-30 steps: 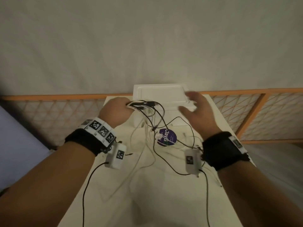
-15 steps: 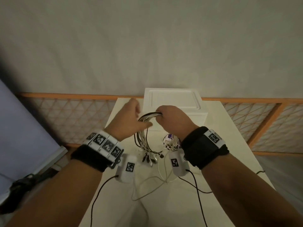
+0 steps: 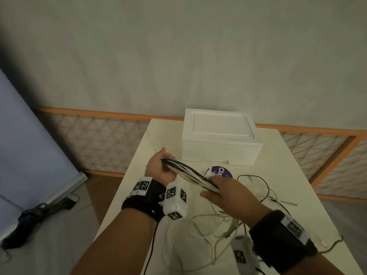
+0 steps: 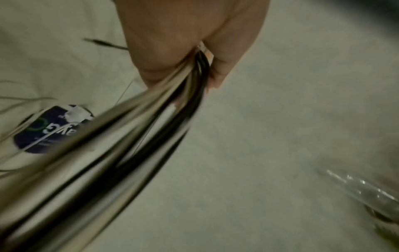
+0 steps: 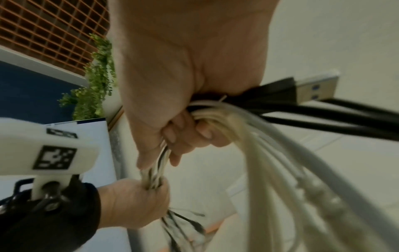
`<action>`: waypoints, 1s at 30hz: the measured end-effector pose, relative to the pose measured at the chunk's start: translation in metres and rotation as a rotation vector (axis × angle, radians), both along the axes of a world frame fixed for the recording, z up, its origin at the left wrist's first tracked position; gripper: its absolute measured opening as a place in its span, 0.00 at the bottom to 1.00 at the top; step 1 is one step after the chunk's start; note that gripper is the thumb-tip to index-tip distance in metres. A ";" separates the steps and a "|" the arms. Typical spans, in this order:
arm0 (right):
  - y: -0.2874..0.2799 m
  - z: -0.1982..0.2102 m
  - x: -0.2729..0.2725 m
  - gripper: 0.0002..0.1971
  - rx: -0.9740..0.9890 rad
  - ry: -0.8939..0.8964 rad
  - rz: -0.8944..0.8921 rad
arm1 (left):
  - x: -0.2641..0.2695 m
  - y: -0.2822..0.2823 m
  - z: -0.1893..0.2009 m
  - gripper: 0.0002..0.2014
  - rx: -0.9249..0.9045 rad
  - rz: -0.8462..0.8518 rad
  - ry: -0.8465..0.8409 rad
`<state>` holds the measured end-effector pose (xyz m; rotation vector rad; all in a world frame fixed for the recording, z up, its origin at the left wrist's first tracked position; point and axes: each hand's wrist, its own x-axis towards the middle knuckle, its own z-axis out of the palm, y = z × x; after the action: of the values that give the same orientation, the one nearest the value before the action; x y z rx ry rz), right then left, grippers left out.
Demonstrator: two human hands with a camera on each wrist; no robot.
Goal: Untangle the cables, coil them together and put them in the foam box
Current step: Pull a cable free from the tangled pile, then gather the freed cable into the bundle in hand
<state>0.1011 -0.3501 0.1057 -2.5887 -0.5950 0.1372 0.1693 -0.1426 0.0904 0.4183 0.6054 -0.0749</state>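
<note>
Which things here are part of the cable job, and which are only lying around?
Part of the job:
- cable bundle, held by left hand and right hand
- loose cables on the table
- foam box, lid on

Lying around:
- purple disc
- table

Cable bundle [image 4: 121,153] smearing into motion blur in the left wrist view, purple sticker [image 3: 222,172] lettering hiding behind the right hand [image 3: 228,195], loose cables [image 3: 327,246] running off the table edge
</note>
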 end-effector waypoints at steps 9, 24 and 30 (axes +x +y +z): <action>-0.073 -0.026 -0.003 0.28 -0.037 0.226 -0.103 | 0.000 0.007 -0.012 0.21 0.143 -0.016 -0.016; 0.061 0.064 0.069 0.27 0.259 0.003 0.300 | -0.051 -0.045 0.003 0.12 0.907 -0.614 -0.502; 0.075 0.051 0.063 0.19 0.234 -0.044 0.350 | -0.057 -0.036 0.009 0.13 0.730 -0.534 -0.372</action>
<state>0.1646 -0.2747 0.1570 -2.2496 -1.0136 0.1169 0.1120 -0.1784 0.0996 1.2677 0.1178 -0.2812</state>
